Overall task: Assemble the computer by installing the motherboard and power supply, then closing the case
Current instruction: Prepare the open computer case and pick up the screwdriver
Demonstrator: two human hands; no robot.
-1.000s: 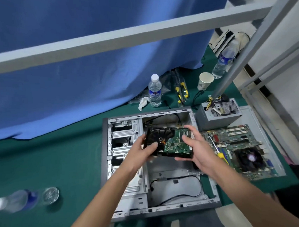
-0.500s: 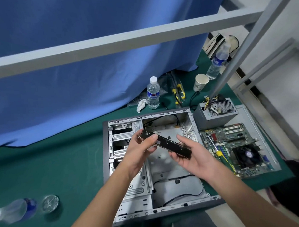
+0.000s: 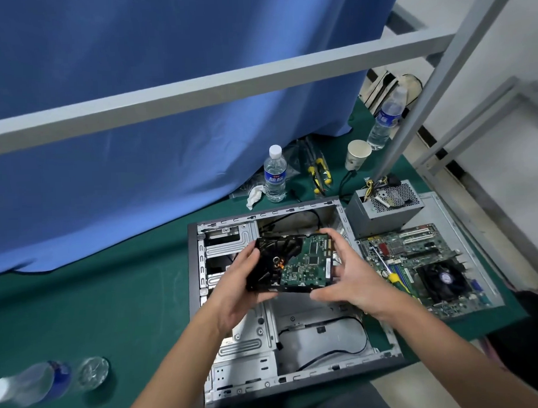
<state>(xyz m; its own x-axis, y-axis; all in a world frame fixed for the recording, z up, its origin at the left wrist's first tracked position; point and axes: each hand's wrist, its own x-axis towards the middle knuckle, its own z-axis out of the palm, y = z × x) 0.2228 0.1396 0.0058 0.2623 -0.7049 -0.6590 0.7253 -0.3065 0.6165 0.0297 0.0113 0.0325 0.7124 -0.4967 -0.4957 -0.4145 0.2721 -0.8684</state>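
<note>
I hold a black hard drive (image 3: 290, 263) with its green circuit board facing up, above the open computer case (image 3: 313, 334) that lies on its side. My left hand (image 3: 237, 285) grips the drive's left end. My right hand (image 3: 351, 274) grips its right end, fingers over the far edge and thumb under the near edge. The motherboard (image 3: 418, 259) with its black fan lies to the right on the grey side panel (image 3: 446, 208). The grey power supply (image 3: 385, 209) stands just behind the motherboard.
A yellow-handled screwdriver (image 3: 387, 269) lies on the motherboard. Behind the case stand a water bottle (image 3: 274, 174), yellow-handled pliers (image 3: 318, 170), a paper cup (image 3: 356, 153) and a second bottle (image 3: 385, 118). Another bottle (image 3: 50, 381) lies at the left. A grey frame bar (image 3: 225, 82) crosses overhead.
The drive was turned edge-on half a second ago. Now both hands have rotated it back so its circuit board faces up, still over the case.
</note>
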